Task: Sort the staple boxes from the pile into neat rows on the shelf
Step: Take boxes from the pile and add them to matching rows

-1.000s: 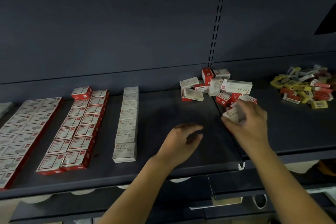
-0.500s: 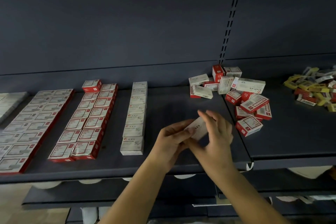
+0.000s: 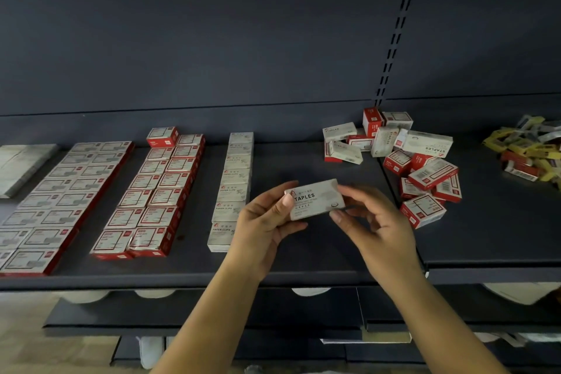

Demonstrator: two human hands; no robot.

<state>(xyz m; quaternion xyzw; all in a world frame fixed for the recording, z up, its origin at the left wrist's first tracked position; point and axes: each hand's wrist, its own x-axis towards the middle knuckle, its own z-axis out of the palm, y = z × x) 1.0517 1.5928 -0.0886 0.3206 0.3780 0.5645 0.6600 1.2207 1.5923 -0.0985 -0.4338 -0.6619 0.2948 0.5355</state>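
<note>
A white staple box (image 3: 315, 200) marked STAPLES hangs above the dark shelf (image 3: 303, 258), label up. My left hand (image 3: 263, 228) grips its left end, thumb on top. My right hand (image 3: 375, 226) pinches its right end with the fingertips. The pile of red and white staple boxes (image 3: 403, 158) lies behind and to the right. Left of the hands runs a row of white boxes (image 3: 232, 188), front to back. Further left stand two double rows of red-sided boxes (image 3: 151, 194).
A heap of yellow and red small packs (image 3: 528, 152) lies at the far right of the shelf. Flat white packs (image 3: 21, 167) sit at the far left. A slotted upright (image 3: 394, 33) runs up the dark back wall. Lower shelves show below the front edge.
My right hand lifted a white box from the pile and brought it left; my left hand rose to meet it. Both hands now hold the box, turned label up.
</note>
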